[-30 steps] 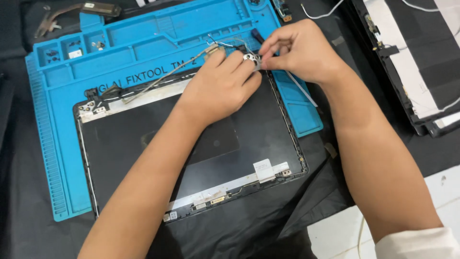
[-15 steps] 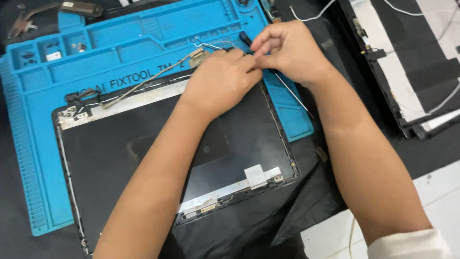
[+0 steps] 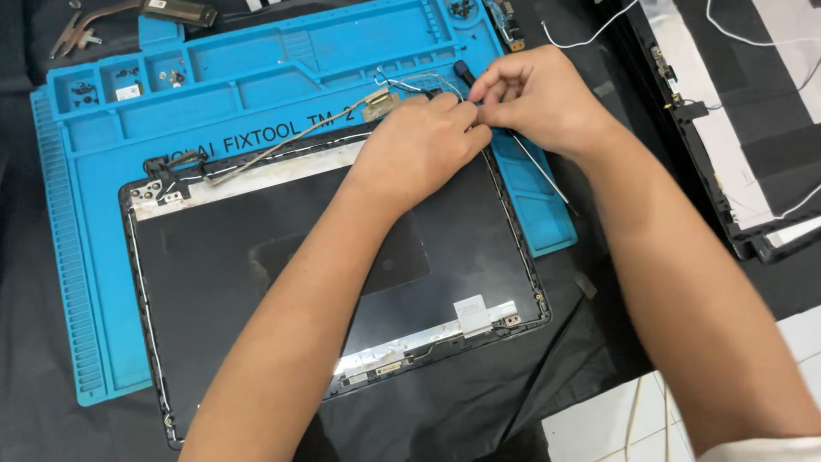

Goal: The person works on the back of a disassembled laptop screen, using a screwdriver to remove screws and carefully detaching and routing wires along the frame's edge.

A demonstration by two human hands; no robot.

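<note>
A black laptop lid cover [image 3: 256, 257] lies inside-up on a blue repair mat [image 3: 103, 171]. My left hand [image 3: 419, 145] rests on the cover's far right corner, fingers curled and pinching a small part there that they hide. My right hand [image 3: 539, 98] meets it fingertip to fingertip at the same corner. A screwdriver runs through my right hand: its dark handle end [image 3: 464, 73] sticks out by the fingers and its thin shaft [image 3: 543, 175] points out below the palm. A flat cable with a metal connector [image 3: 376, 104] trails left from the corner.
Small screws [image 3: 85, 88] sit in the mat's top compartments. A second opened laptop panel with white wires [image 3: 744, 128] lies at the right. A metal heat pipe part [image 3: 171, 10] is at the top left. Black cloth [image 3: 530, 385] covers the table; white surface [image 3: 599, 428] shows at the lower right.
Both hands stay pinched together at the cover's far right corner. The small metal piece seen between the fingers a second ago is now hidden. The view has shifted slightly.
</note>
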